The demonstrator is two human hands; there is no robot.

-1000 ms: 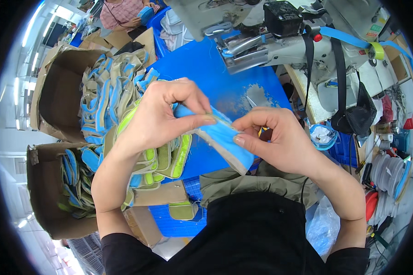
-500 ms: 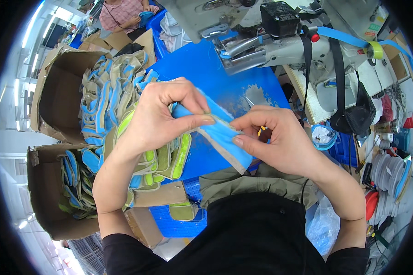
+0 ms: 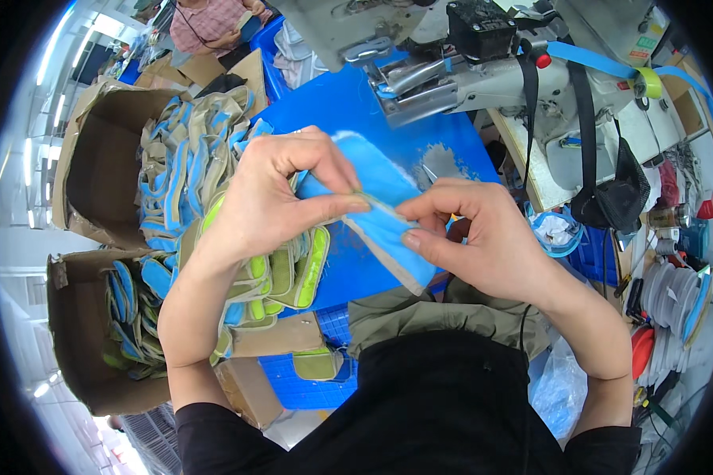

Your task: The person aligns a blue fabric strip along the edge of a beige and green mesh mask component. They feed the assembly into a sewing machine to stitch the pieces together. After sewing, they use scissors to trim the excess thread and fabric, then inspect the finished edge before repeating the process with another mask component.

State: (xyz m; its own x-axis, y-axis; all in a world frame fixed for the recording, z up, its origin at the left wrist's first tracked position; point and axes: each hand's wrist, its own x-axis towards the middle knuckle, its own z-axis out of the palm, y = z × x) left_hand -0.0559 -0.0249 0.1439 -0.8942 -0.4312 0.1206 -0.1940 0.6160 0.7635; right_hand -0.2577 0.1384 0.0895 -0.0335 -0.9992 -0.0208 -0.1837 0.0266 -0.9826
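Note:
A light-blue fabric piece with beige edging [image 3: 372, 162] is stretched between my two hands above a blue work surface [image 3: 348, 269]. My left hand [image 3: 289, 190] pinches its folded seam between thumb and forefinger. Close by on the same seam, my right hand [image 3: 479, 229] also pinches the cloth, fingers curled. A thin metal tip [image 3: 429, 171] shows just above the right hand, and a bit of orange-yellow peeks out behind its fingers; whether these belong to one tool in the palm I cannot tell. One beige-edged corner hangs down toward my lap.
Left of the surface lie heaped blue-and-beige pieces [image 3: 186, 162] and lime-edged green pieces [image 3: 297, 273], beside two cardboard boxes [image 3: 95, 174]. A sewing machine [image 3: 483, 83] with blue tape stands at upper right. Another person [image 3: 210, 28] sits at the far left, near a blue bin [image 3: 268, 47].
The far flap of the blue fabric has opened out and shows wider beyond my fingers. Both hands keep their pinch in almost the same place.

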